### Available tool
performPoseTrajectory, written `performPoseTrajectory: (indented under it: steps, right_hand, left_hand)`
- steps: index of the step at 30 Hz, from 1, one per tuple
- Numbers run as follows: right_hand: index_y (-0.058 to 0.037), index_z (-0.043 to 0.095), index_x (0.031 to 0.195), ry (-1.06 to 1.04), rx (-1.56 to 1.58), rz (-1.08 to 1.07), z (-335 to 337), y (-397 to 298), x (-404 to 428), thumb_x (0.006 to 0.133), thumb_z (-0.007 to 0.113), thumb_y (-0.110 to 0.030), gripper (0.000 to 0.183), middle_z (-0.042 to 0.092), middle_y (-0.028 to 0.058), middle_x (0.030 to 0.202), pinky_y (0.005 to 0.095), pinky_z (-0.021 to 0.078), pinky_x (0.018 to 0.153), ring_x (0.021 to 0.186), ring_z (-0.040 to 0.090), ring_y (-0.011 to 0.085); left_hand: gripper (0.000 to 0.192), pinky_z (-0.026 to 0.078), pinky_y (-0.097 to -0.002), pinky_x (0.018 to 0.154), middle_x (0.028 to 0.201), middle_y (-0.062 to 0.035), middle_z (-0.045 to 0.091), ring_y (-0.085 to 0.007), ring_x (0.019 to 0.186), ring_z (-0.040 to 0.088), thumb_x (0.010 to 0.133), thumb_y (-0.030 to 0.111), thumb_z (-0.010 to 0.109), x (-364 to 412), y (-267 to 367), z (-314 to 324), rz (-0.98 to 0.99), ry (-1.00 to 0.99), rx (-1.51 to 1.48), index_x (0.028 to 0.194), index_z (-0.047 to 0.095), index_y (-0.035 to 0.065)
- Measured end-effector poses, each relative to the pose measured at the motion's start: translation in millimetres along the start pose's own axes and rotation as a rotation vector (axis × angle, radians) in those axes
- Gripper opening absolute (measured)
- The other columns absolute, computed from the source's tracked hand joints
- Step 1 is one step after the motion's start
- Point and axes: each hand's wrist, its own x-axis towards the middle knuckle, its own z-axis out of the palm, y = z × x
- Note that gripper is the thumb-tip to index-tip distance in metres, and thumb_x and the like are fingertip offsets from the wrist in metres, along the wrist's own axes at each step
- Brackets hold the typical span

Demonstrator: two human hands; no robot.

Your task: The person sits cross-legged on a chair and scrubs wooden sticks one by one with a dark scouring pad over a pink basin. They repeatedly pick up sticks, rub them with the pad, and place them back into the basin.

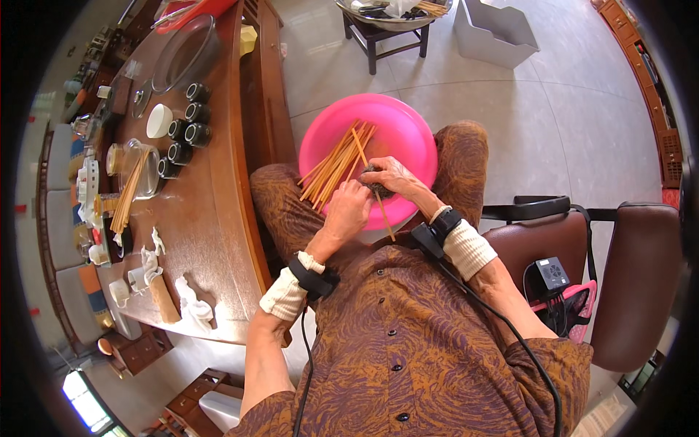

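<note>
A pink plastic basin [404, 123] stands between the person's knees, with a bundle of wooden chopsticks [338, 164] lying across its left side. Over the basin's near part, my right hand [393, 176] is closed on a dark grey scouring pad [382, 190]. One long chopstick [385, 214] passes by this pad and sticks out towards my body. Beside it on the left, my left hand [348, 207] has its fingers curled at a stick near the pad; exactly what they pinch is hidden.
On the wooden table [218, 229] at left are black jars [197, 135], a white bowl [159, 120], a glass dish [148, 180] with more chopsticks [130, 191], and crumpled white cloths [192, 306]. Ahead are a stool [372, 46] bearing a metal basin [398, 23] and a grey bin [491, 41].
</note>
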Motion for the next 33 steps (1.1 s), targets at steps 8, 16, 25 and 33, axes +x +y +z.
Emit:
performPoseTrajectory:
  steps: [8,16,25,33]
  right_hand:
    - [0.0004,0.059,0.076,-0.114,-0.009,0.041,-0.2,1.8,-7.3,0.073,0.063,-0.025,0.026,0.048,0.0019,0.057,0.0295,0.0343,0.048,0.053,0.044,0.0104]
    - [0.0000,0.056,0.074,-0.226,-0.107,0.083,-2.8,4.0,-12.2,0.072,0.063,-0.027,0.027,0.046,0.0032,0.057,0.0307,0.0326,0.048,0.052,0.042,0.0117]
    - [0.0002,0.060,0.081,-0.303,-0.318,-0.037,0.7,17.5,-12.0,0.069,0.062,-0.028,0.031,0.056,0.0122,0.063,0.0358,0.0407,0.054,0.059,0.054,0.0225]
    - [-0.0002,0.059,0.076,-0.294,-0.306,-0.046,2.4,24.9,-11.0,0.068,0.063,-0.028,0.029,0.054,0.0100,0.060,0.0346,0.0396,0.053,0.057,0.052,0.0198]
  left_hand:
    - [0.011,0.042,-0.0409,0.075,0.083,-0.0155,0.055,-0.0328,0.082,0.052,0.078,0.008,0.057,-0.9,-0.1,-3.3,-0.002,0.053,-0.097,0.083,0.059,-0.0018]
    - [0.010,0.042,-0.0408,0.073,0.081,-0.0148,0.054,-0.0317,0.080,0.052,0.078,0.009,0.058,-5.5,1.0,-4.1,0.010,0.030,-0.051,0.081,0.058,-0.0003]
    - [0.013,0.041,-0.0409,0.073,0.085,-0.0140,0.053,-0.0312,0.084,0.052,0.079,0.014,0.058,-12.3,-0.3,3.0,0.020,-0.079,0.028,0.084,0.057,0.0024]
    - [0.011,0.043,-0.0400,0.074,0.079,-0.0151,0.054,-0.0321,0.081,0.054,0.079,0.011,0.057,-9.9,0.2,2.7,-0.016,-0.069,-0.115,0.079,0.058,-0.0004]
